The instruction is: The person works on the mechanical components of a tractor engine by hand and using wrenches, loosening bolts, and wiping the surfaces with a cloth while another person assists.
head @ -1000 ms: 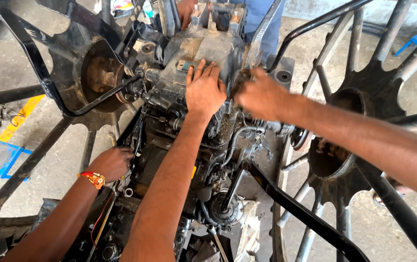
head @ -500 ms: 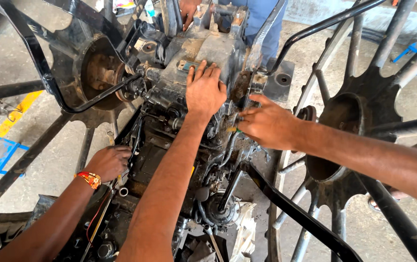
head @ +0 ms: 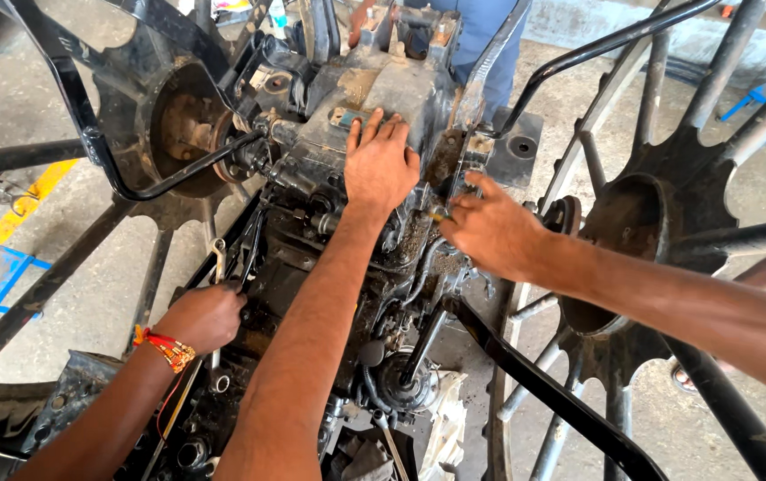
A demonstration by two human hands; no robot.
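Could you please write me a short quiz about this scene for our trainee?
1. True or false: the left hand lies flat, fingers spread, on the greasy gearbox housing.
2. Which wrist wears the red thread band? A the left hand's; B the right hand; C the co-worker's hand at lower left.
3. Fill in: the spoked iron part on each side of the machine is a ____.
Key: 1 true; 2 C; 3 wheel.

Engine block [head: 401, 89] between two spoked wheels [head: 178, 116] [head: 668, 232]; wrench [head: 219, 258] left of block.
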